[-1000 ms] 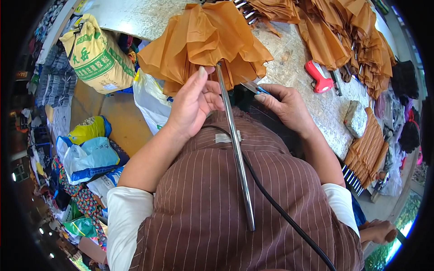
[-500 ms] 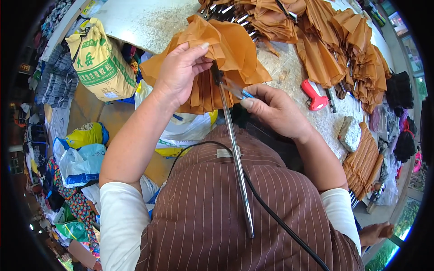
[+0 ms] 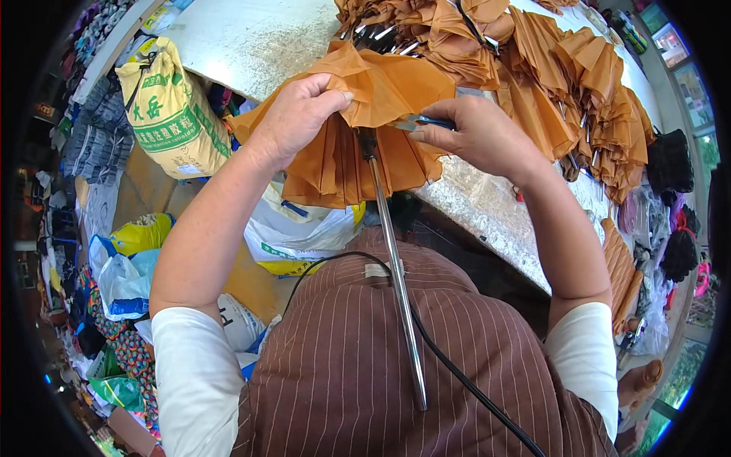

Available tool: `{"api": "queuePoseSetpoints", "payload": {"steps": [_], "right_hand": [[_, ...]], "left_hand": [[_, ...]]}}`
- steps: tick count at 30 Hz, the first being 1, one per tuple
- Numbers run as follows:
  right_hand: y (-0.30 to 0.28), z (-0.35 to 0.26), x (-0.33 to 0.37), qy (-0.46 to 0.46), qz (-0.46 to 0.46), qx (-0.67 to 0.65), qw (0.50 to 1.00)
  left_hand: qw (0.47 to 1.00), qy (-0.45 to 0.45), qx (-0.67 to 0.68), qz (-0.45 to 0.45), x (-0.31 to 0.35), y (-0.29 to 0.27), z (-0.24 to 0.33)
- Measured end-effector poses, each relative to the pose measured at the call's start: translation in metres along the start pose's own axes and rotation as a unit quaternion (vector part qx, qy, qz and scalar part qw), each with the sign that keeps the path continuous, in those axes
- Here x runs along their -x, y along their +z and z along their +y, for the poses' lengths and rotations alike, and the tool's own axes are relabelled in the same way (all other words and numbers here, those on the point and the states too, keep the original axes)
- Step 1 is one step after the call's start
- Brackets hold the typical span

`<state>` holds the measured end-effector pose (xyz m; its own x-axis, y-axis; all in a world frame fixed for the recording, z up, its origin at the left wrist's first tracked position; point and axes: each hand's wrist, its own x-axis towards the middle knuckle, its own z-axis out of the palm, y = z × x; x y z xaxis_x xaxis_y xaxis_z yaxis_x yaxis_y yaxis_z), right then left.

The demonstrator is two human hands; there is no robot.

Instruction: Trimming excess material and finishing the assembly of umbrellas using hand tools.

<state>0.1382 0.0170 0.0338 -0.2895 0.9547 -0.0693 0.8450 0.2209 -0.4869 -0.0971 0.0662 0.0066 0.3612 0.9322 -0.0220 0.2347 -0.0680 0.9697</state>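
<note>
An orange-brown umbrella canopy [image 3: 335, 171] hangs in loose folds in front of me. Its silver metal shaft [image 3: 397, 282] slants down across my striped brown apron. Between the thumb and fingers of my left hand [image 3: 301, 114] a fold of the canopy's cloth is pinched. My right hand [image 3: 483, 137] is closed round what look like small blue-handled snips [image 3: 435, 121]. Their shiny tip meets the edge of the cloth just right of my left fingers. A dark fitting [image 3: 367, 145] shows at the top of the shaft, below the pinched cloth.
More orange-brown umbrellas [image 3: 541, 68] lie heaped on the white worktable [image 3: 251, 46], at the back and right. A yellow sack [image 3: 164, 114] stands at the left, above plastic bags [image 3: 126, 278]. A black cable [image 3: 476, 377] crosses my lap.
My right hand has moved up and right, taking the snips from the shaft to the cloth's edge. My left hand and the canopy have dropped slightly. The red glue gun is now mostly hidden.
</note>
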Motion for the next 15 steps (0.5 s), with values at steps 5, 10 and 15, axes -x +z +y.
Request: {"api": "queuePoseSetpoints", "payload": {"steps": [5, 10, 15], "right_hand": [[-0.016, -0.015, -0.002, -0.013, -0.085, -0.024, 0.996], [-0.013, -0.019, -0.005, -0.009, -0.106, -0.05, 0.993], [-0.011, -0.02, -0.004, -0.003, -0.093, -0.083, 0.992]], "left_hand": [[0.997, 0.001, -0.081, -0.006, -0.001, 0.0, 0.001], [0.994, 0.005, -0.112, -0.003, -0.001, 0.006, 0.008], [0.991, 0.008, -0.13, -0.005, -0.001, 0.009, 0.012]]}}
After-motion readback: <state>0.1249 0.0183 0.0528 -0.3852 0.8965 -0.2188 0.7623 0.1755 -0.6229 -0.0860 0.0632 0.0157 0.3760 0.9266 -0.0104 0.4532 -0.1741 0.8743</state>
